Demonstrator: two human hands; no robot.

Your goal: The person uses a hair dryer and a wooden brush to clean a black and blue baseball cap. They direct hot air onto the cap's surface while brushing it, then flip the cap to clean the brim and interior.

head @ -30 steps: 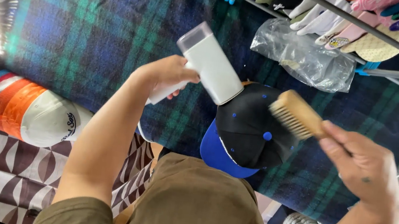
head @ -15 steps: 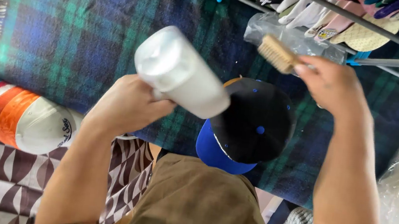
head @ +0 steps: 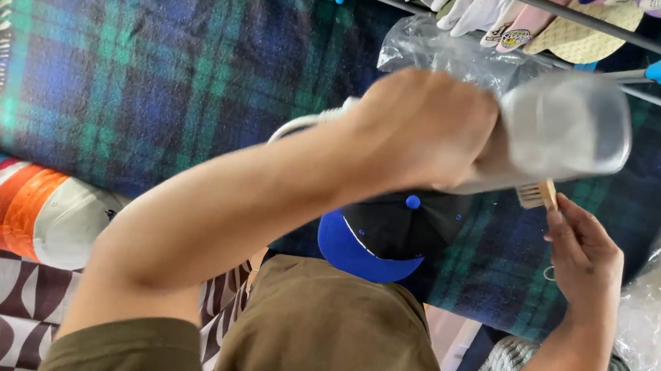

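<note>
The left hand [head: 423, 130] has lifted the white device [head: 564, 127] up toward the camera, its grip clamped on it. The right hand [head: 585, 257] has lowered the brush [head: 538, 193] beside the cap [head: 392, 232], fingers closed on the handle. Below lies a plaid blanket [head: 151, 60]; a rack [head: 590, 20] stands behind.

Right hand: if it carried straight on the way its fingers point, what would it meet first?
The right hand points up and left, gripping a wooden brush. Straight ahead is the white device in the left hand, probably first, though depth is unclear.
</note>
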